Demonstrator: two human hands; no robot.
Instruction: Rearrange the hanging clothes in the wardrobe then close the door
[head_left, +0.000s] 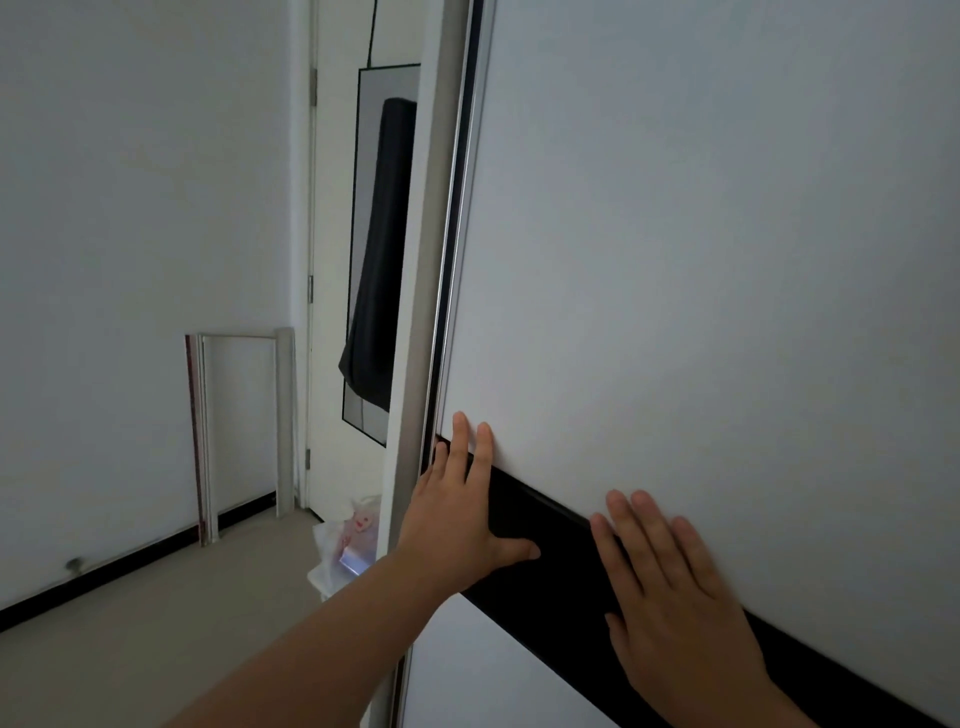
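Door: white sliding wardrobe door (701, 234) fills right half of view, w/ black band (566, 582) running across it at hand height, sloping down to the right.
Door edge: metal strip (454, 260) on door's left side sits right against white wardrobe frame (415, 338); only a thin dark line between them.
Left hand: left hand (462, 499) flat on door near its left edge, fingers straight & spread, fingertips up on white panel, palm & thumb over black band. Grips nothing.
Right hand: right hand (670, 587) also flat on door, lower & further right, well apart from left. Fingers straight, close together, pointing up-left across band onto white panel. Holds nothing.
Clothes: none visible; door covers wardrobe inside.
Behind frame: room door (332, 156) w/ black-framed mirror (379, 260) hanging on it, dark shape reflected in mirror.
Floor, left: metal frame (239, 431) leaning on wall (130, 260); plastic bag (345, 545) w/ pink bits near wardrobe frame's base.
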